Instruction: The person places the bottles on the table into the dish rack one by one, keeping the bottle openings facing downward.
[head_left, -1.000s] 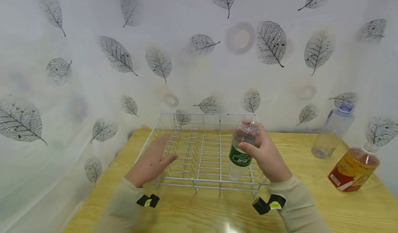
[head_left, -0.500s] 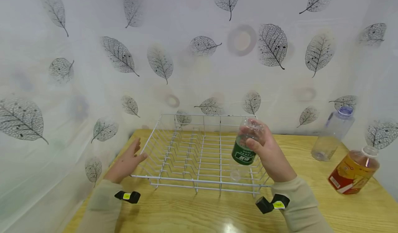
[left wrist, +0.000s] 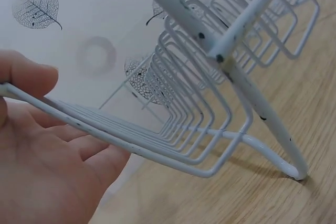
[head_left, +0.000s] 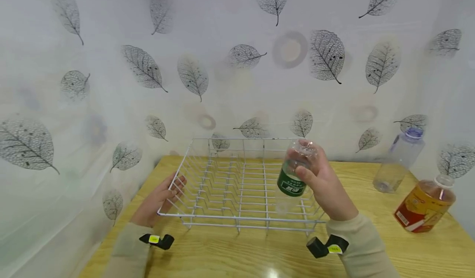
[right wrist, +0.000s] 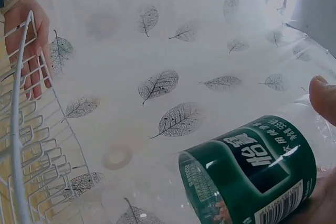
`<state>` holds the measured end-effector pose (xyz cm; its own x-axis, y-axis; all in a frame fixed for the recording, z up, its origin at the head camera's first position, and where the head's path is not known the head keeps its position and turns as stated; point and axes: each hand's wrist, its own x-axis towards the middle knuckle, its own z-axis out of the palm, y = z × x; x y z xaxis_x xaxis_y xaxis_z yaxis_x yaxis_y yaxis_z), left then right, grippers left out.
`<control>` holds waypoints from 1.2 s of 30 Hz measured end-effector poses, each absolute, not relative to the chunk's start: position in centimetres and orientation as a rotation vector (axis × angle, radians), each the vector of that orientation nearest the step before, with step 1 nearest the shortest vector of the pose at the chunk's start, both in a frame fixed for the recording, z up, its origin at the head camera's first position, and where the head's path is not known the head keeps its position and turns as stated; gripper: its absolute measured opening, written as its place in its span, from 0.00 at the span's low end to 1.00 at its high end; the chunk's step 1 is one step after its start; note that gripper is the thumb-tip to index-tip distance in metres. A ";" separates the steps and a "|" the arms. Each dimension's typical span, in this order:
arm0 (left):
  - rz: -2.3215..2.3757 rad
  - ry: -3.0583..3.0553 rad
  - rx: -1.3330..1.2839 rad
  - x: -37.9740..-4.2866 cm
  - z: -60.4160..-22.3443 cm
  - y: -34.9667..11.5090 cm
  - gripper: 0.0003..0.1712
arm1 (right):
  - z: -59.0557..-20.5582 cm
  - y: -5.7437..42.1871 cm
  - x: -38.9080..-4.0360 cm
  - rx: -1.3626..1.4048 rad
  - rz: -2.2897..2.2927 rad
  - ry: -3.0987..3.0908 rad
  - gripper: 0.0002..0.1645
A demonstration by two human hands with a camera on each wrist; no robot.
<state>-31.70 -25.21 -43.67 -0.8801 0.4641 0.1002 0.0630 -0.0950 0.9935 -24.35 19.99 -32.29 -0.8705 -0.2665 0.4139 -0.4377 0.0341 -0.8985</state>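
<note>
Head view: green-label drinking-water bottle (head_left: 292, 182) is in the right hand (head_left: 326, 183), fingers and thumb wrapped round its clear end. It tilts over the right part of the white wire rack (head_left: 237, 217), narrow end down, as far as we can make out. We can't tell whether that end touches the wires. Left hand (head_left: 159, 197) is at the rack's left side; the left wrist view shows its thumb over the rim wire, fingers loosely extended on the outer side, so we call it a light hold.

What could go wrong: the bottle looks thin-walled, so squeezing too hard might dent it or make it slip; its low end may catch a wire if pushed sideways. We judge the rack light, so a tug from the left hand could skid it or leave the bottle off line. Low tines on the left leave the bottle little flat support there, we guess.

Further right, well apart from the rack, we have a purple-necked clear bottle (head_left: 398, 160) and a red-and-yellow-label bottle (head_left: 424, 205) on the wood-grain table (head_left: 208, 253). Leaf-print sheeting (head_left: 237, 92) hangs behind.
</note>
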 end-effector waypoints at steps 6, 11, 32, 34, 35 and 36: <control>2.109 1.865 0.570 -31.4 -43.7 -25.0 0.36 | -29.7 18.9 -25.7 0.818 1.864 -2.127 0.34; 2.134 1.838 0.587 -31.3 -43.9 -24.8 0.36 | -28.0 18.2 -29.1 0.846 1.836 -2.104 0.34; 2.196 1.752 0.561 -31.5 -43.9 -25.0 0.37 | -32.0 12.8 -42.8 0.372 1.571 -2.499 0.54; 2.190 1.751 0.549 -31.4 -44.0 -24.9 0.37 | -32.7 12.6 -43.3 0.319 1.570 -2.500 0.55; 2.185 1.755 0.543 -31.4 -44.0 -24.9 0.37 | -33.1 12.4 -43.5 0.297 1.576 -2.494 0.55; 2.181 1.758 0.544 -31.4 -44.1 -24.8 0.37 | -33.4 12.3 -43.7 0.279 1.578 -2.490 0.54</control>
